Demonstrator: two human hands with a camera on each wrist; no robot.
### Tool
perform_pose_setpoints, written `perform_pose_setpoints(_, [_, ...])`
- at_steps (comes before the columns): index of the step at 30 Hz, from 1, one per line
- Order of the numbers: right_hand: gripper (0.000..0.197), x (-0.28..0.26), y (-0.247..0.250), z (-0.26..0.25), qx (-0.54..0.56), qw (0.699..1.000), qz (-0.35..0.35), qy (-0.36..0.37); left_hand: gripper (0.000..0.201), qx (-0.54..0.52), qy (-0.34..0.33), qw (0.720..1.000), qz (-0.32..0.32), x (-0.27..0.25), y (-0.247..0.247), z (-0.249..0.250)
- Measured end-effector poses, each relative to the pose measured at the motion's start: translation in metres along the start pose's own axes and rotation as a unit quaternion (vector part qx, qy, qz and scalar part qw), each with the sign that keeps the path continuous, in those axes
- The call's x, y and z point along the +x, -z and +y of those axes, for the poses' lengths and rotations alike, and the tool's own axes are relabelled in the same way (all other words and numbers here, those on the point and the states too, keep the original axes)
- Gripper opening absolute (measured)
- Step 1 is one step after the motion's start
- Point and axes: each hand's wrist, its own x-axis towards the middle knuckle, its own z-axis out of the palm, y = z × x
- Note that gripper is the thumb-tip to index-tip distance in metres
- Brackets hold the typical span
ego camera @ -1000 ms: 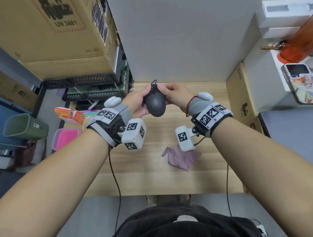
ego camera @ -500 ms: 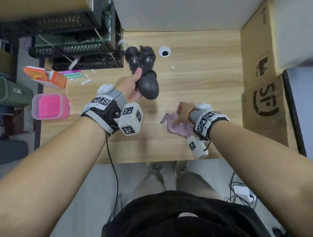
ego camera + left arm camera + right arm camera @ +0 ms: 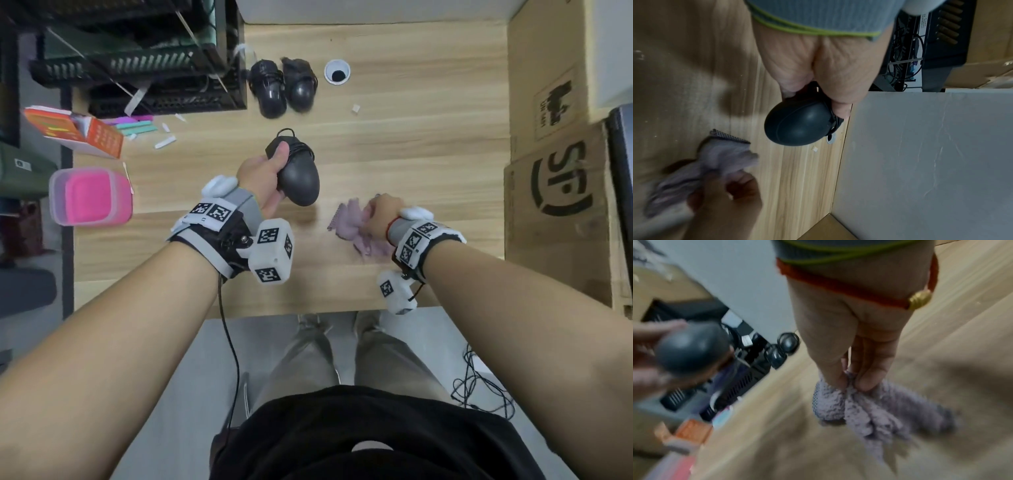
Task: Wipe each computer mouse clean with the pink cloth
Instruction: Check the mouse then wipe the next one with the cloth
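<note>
- Left hand (image 3: 265, 178) is gripping a black mouse (image 3: 298, 181) above the wooden desk (image 3: 411, 154), cable wound round its front, thumb lying on top.
- Right hand (image 3: 382, 216) is pinching the bunched pink cloth (image 3: 349, 224) between thumb and fingers (image 3: 867, 369), just right of the held mouse.
- Two more black mice (image 3: 281, 87) are lying side by side at the desk's far edge, beside a cable hole (image 3: 337, 71).
- Pink container (image 3: 90, 198) is sitting on the left.

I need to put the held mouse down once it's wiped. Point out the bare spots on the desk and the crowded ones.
Bare wood lies right of the cable hole, up to the cardboard boxes, and in the middle, between the two mice at the back and the held mouse. The near edge under the left hand is free too. The left side is crowded: orange box, paper scraps, pink container.
</note>
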Motion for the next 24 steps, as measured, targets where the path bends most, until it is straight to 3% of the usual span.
perform_pose_setpoints(4, [0.02,-0.017,0.032,-0.035,0.212,0.972,0.045,0.093,0.018,0.018,-0.019,1.0,0.017,-0.004,0.004,0.005])
perform_pose_setpoints(8, [0.022,-0.046,0.067,-0.082,0.306,0.925,0.093,0.203,0.019,0.021,-0.036,0.999,0.023,-0.012,0.006,0.021])
perform_pose_setpoints(10, [0.013,-0.063,0.074,-0.102,0.305,0.908,0.121,0.26,0.02,0.016,-0.037,0.999,0.013,-0.011,0.007,0.029])
perform_pose_setpoints(13, [0.019,-0.084,0.069,-0.128,0.247,0.894,0.189,0.323,0.014,0.046,-0.034,0.998,0.035,-0.012,0.01,0.041])
perform_pose_setpoints(15, [0.018,-0.084,0.069,-0.133,0.252,0.891,0.2,0.32,0.015,0.041,-0.02,0.998,0.032,-0.014,0.013,0.049])
perform_pose_setpoints(18, [0.015,-0.075,0.08,-0.132,0.311,0.886,0.233,0.254,0.018,-0.01,-0.023,0.999,0.028,-0.016,0.022,0.059])
perform_pose_setpoints(24, [0.01,-0.095,0.084,-0.152,0.203,0.911,0.175,0.314,0.029,-0.056,0.007,0.996,0.073,-0.01,0.027,0.086])
